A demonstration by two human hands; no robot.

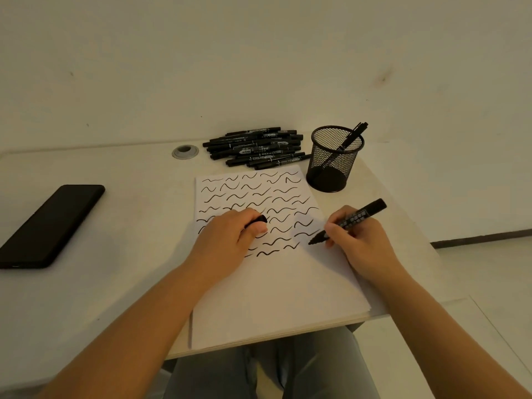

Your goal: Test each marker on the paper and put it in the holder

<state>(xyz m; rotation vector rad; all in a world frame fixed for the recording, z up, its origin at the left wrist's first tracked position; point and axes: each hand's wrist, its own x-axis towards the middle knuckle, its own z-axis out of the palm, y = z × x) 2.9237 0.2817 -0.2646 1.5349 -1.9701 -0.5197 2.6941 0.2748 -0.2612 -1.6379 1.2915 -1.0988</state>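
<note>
On the paper (276,298), right hand (362,246) holds marker (349,221) tip down.

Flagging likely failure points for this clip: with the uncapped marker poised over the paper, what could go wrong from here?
1. The right hand holds the uncapped black marker with its tip near the white paper sheet's right edge; a stroke could run onto the pale table.
2. The left hand holds the small black cap while resting on the wavy test lines, so ink might smear.
3. The black mesh holder stands near the table edge; dropping a marker in could tip it.
</note>
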